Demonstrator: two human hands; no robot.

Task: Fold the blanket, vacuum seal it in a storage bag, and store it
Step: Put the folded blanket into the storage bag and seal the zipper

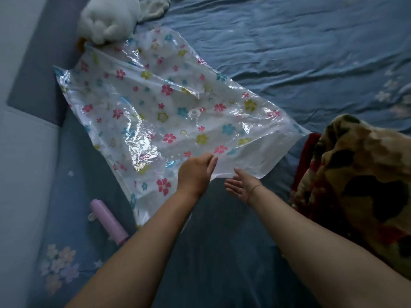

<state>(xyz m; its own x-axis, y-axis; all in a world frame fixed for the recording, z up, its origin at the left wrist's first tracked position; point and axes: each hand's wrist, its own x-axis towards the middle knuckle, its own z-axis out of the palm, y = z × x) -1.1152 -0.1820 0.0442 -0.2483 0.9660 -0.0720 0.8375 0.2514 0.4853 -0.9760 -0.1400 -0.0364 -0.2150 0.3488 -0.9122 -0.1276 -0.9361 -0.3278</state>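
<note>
A clear storage bag (155, 112) printed with coloured flowers lies spread flat on the blue bed sheet (300, 52), its round white valve (194, 113) facing up near the middle. My left hand (195, 174) pinches the bag's near edge between thumb and fingers. My right hand (242, 185) hovers palm up just below the same edge, fingers apart, holding nothing. The folded brown, tan and red blanket (360, 183) sits bunched at the right, beside the bag's corner.
A pink hand pump (109, 221) lies on the sheet at the lower left, next to the bag. A white plush toy (109, 18) rests at the bag's far end. A grey padded headboard (37, 70) and wall run along the left.
</note>
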